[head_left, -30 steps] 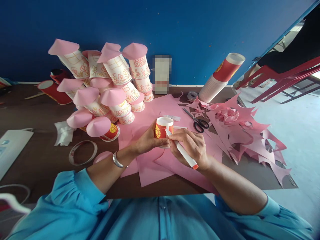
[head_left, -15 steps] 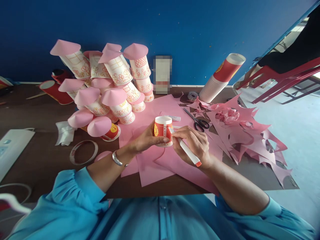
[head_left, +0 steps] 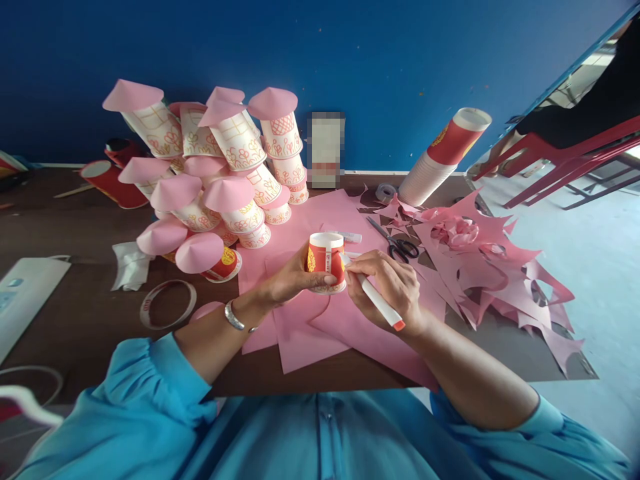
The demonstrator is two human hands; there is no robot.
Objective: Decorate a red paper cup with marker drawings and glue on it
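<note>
A red and white paper cup [head_left: 320, 259] is held upright above pink paper sheets [head_left: 310, 333], with my left hand [head_left: 295, 277] wrapped round its left side and the thumb across its front. My right hand [head_left: 387, 287] grips a white marker with an orange end [head_left: 379, 301]. The marker's tip is at the right side of the cup, too small to tell whether it touches. Behind the cup lies a white glue stick [head_left: 351, 237]. Black-handled scissors [head_left: 401, 249] rest to the right, beyond my right hand.
Decorated cup towers with pink cone tops [head_left: 230, 193] crowd the back left. A tape ring [head_left: 168, 304] lies at the left. On the right are pink paper scraps [head_left: 490, 267] and a leaning cup stack [head_left: 430, 175]. A red stool [head_left: 565, 160] stands beyond the table.
The cup has turned slightly in my left hand, its white strip shifting left. My right hand and the marker have moved very slightly to the right.
</note>
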